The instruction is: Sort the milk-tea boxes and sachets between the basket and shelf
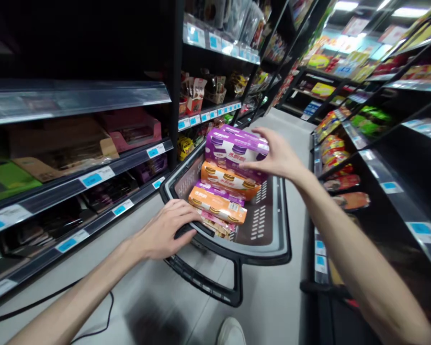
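Observation:
A dark shopping basket point(273, 239) stands in the store aisle in front of me. Inside it are stacked orange boxes point(219, 203) of packaged cups, one more orange box point(230, 179) behind, and a purple box point(233, 148) on top. My right hand point(278, 155) grips the right end of the purple box, fingers wrapped on it. My left hand point(165, 230) rests on the basket's near left rim, fingers curled over the edge beside the front orange box.
Black shelves point(93, 177) with blue price tags line the left side; more shelves point(380, 167) with packaged snacks line the right. The grey floor aisle point(287, 129) runs ahead. A black cable point(107, 306) lies on the floor, and my shoe point(232, 333) shows at the bottom.

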Demonstrator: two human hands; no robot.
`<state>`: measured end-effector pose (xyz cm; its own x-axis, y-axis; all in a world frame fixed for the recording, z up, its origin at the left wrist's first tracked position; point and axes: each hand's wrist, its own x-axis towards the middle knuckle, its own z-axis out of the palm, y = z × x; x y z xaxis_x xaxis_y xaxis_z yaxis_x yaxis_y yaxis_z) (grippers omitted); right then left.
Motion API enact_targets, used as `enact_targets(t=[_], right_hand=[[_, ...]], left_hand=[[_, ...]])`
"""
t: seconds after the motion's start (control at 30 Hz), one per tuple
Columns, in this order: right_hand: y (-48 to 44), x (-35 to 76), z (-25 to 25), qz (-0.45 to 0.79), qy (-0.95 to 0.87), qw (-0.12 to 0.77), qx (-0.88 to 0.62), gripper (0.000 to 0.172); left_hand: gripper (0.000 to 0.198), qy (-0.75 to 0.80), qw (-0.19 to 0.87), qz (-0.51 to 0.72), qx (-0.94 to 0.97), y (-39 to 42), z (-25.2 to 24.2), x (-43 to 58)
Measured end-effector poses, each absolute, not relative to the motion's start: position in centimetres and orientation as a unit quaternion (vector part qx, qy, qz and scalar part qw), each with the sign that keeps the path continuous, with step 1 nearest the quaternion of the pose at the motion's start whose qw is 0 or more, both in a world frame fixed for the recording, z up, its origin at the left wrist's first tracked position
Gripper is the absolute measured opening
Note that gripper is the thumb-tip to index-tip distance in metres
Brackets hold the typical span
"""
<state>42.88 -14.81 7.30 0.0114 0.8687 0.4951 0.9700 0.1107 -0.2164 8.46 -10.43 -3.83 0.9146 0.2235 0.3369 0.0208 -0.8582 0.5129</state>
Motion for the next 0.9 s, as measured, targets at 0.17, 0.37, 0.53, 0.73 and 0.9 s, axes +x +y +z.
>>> enact_targets(t=[0.17,0.37,0.53,0.73,0.9], right_hand=[[-9.2,48.2,6.2,-0.039,-0.631,0.034,-0.774,0.118],[-6.8,49.1,5.1,-0.085,-0.587,-0.047,-0.804,0.104],[-6.7,49.3,4.2,-0.100,-0.584,-0.041,-0.804,0.102],[-7.9,47.5,5.0,-0.075,-0.601,-0.057,-0.794,0.104],[-9.7,44.9,4.5,-0.158,-0.588,-0.040,-0.792,0.077]], left_hand=[[0.026,0.072,0.282,0.205,0.935,-10.8,-3.6,8.4],[0.028,0.086,0.282,0.225,0.929,-11.1,-3.9,8.5],[0.027,0.077,0.275,0.236,0.929,-11.1,-4.3,8.4],[0.030,0.081,0.284,0.242,0.924,-11.0,-4.0,8.5],[0.033,0.074,0.282,0.241,0.926,-10.7,-4.1,8.6]])
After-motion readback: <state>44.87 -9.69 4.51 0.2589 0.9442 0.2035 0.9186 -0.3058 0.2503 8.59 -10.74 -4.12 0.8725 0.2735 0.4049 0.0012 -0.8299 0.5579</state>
